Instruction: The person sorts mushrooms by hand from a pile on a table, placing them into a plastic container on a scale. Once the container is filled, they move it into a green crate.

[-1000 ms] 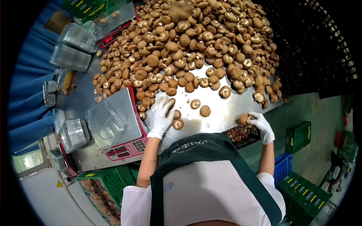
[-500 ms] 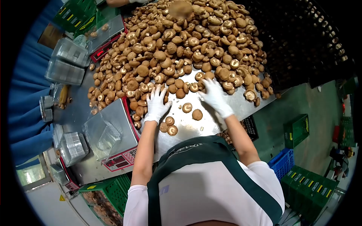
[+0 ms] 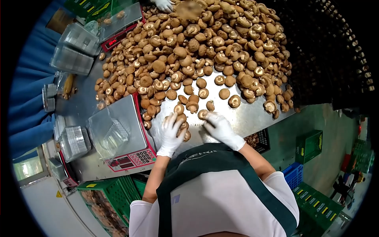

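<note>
Toward the left edge of the steel table (image 3: pixel 241 118), stacked clear plastic trays (image 3: pixel 78 144) stand close to another clear plastic container (image 3: pixel 112 136), which lies across the digital scale (image 3: pixel 133 103); a sleeve or forearm catching its rim could drag it off the plate. At the far edge, a co-worker's gloved hand (image 3: pixel 164 4) touches the heap of shiitake mushrooms (image 3: pixel 221 35), and pulling caps from there could set loose ones rolling. The person's left hand (image 3: pixel 169 136), its gloved fingers bent, rests against a small cluster of mushrooms (image 3: pixel 181 117) just beside the scale's right side; whether it grips any cannot be told. Squeezing so many at once could pinch a cap or let one slip out. The right hand (image 3: pixel 222 129) has its fingers partly curled, the tips at a single mushroom (image 3: pixel 202 114); a firm hold cannot be made out, so a quick lift might drop it. Beyond, a black crate (image 3: pixel 265 141) sits below the near edge, and a mushroom (image 3: pixel 297 110) at the right edge could fall if nudged.
</note>
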A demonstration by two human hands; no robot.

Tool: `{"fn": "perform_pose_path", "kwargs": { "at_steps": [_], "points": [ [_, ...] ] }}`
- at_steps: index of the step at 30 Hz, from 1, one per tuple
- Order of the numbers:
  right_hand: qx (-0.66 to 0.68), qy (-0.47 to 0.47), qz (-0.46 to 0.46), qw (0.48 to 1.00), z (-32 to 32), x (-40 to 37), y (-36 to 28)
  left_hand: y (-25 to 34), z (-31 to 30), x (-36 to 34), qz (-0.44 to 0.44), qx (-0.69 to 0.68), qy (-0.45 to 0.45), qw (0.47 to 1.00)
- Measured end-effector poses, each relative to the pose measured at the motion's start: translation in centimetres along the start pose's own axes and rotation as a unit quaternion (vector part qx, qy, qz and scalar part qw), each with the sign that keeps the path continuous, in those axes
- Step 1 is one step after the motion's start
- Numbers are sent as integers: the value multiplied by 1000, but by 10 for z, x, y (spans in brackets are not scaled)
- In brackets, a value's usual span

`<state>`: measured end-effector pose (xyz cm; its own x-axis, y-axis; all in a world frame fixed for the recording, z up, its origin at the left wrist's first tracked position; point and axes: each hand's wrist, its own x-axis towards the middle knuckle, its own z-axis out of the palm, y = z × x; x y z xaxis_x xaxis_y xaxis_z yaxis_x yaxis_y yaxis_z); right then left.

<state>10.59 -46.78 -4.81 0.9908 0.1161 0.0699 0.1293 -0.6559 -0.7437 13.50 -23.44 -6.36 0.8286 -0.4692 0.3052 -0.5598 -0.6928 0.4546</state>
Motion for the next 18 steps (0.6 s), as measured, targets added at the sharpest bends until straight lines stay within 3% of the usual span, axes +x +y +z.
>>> {"fn": "perform_pose_path", "kwargs": {
  "at_steps": [2,4,8,10,12,14,18],
  "points": [
    [16,56,40,997,-16,10,5,-3,-8,8,-38,-14,39,998],
    [-100,141,13,985,-13,25,27,-13,-8,25,-74,-5,27,997],
    [-167,38,79,982,-4,44,30,-20,12,55,-72,-24,-31,997],
    [-74,-38,123,989,8,38,14,-13,19,58,-82,1,-166,983],
    [-94,-64,15,993,13,29,11,-7,24,45,-45,51,-137,988],
    [-39,-63,28,997,12,19,6,-5,25,26,-48,4,-108,993],
    [28,31,111,993,2,20,9,-2,12,-1,-2,47,-73,996]
  ]
}}
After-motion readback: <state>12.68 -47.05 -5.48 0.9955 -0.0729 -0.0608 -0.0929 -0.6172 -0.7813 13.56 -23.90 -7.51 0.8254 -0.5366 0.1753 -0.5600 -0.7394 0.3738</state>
